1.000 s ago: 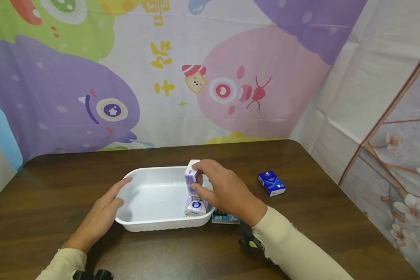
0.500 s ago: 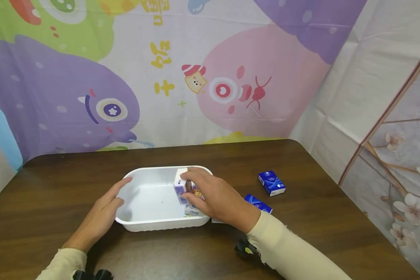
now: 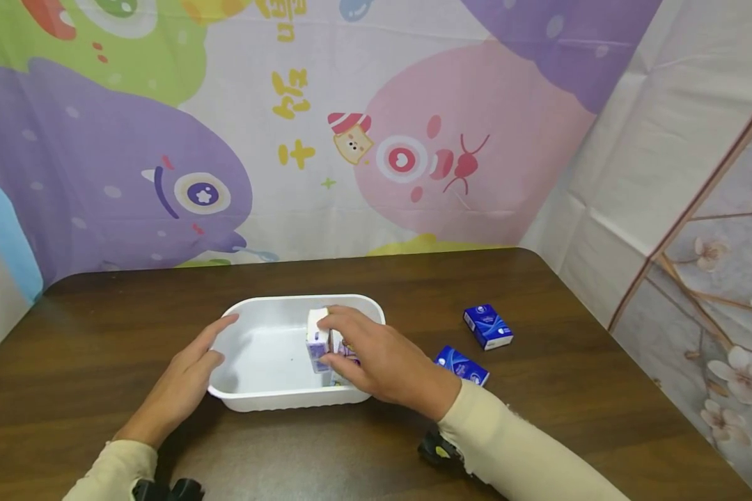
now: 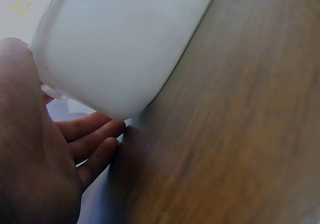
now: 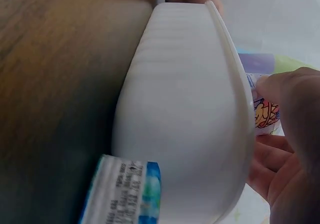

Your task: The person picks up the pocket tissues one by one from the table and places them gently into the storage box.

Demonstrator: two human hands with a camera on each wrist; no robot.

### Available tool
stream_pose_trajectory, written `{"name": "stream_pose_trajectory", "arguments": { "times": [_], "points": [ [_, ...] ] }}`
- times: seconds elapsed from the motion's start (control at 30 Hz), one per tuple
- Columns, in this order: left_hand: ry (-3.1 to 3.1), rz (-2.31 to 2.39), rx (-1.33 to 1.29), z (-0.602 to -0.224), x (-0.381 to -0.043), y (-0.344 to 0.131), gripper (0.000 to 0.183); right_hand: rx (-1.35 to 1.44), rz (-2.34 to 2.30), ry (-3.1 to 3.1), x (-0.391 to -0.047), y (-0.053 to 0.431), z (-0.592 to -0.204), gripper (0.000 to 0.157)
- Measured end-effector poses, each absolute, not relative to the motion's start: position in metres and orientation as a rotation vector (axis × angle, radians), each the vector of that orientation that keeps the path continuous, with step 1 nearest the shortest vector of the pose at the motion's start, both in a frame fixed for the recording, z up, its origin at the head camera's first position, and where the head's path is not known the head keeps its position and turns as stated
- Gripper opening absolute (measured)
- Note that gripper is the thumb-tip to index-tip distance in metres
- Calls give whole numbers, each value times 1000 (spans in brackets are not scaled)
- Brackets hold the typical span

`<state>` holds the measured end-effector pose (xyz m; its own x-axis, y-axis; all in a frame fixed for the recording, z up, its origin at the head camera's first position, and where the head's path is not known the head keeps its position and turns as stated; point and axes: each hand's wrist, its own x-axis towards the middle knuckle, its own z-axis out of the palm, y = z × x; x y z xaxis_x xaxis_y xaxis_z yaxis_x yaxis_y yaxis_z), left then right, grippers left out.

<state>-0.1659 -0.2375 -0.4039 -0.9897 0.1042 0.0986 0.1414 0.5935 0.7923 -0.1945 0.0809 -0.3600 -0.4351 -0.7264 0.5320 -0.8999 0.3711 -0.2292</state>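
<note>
A white plastic tray [image 3: 288,401] sits on the table between both hands. My right hand [image 3: 393,358] pinches a small white-and-purple box [image 3: 317,341] between thumb and fingers, upright inside the tray's right part. Cartoon print shows on a box [image 5: 266,115] in the right wrist view. Another printed box [image 3: 343,348] is in the tray behind the fingers, mostly hidden. My left hand [image 3: 178,383] rests against the tray's left end with relaxed fingers. The left wrist view shows its fingers [image 4: 97,139] near the tray's outer wall and the thumb by the rim.
Two small blue boxes, a far one [image 3: 488,326] and a nearer one [image 3: 462,365], lie right of the tray; the forearm lies close to the nearer. A small printed pack [image 5: 122,191] stands outside the tray wall. A patterned cloth [image 3: 301,209] hangs behind the table.
My right hand has moved left and lowered the white-and-purple box into the tray. The nearer blue box has come into view, while the pack beside the tray is now hidden. The left hand holds still.
</note>
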Motion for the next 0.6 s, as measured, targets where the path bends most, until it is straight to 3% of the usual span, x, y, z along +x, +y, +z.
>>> {"name": "stream_pose_trajectory", "arguments": {
  "times": [0.6],
  "points": [
    [-2756, -1365, -227, -405, -167, -237, 56, 1521, 559, -2298, -196, 76, -369, 38]
  ]
}}
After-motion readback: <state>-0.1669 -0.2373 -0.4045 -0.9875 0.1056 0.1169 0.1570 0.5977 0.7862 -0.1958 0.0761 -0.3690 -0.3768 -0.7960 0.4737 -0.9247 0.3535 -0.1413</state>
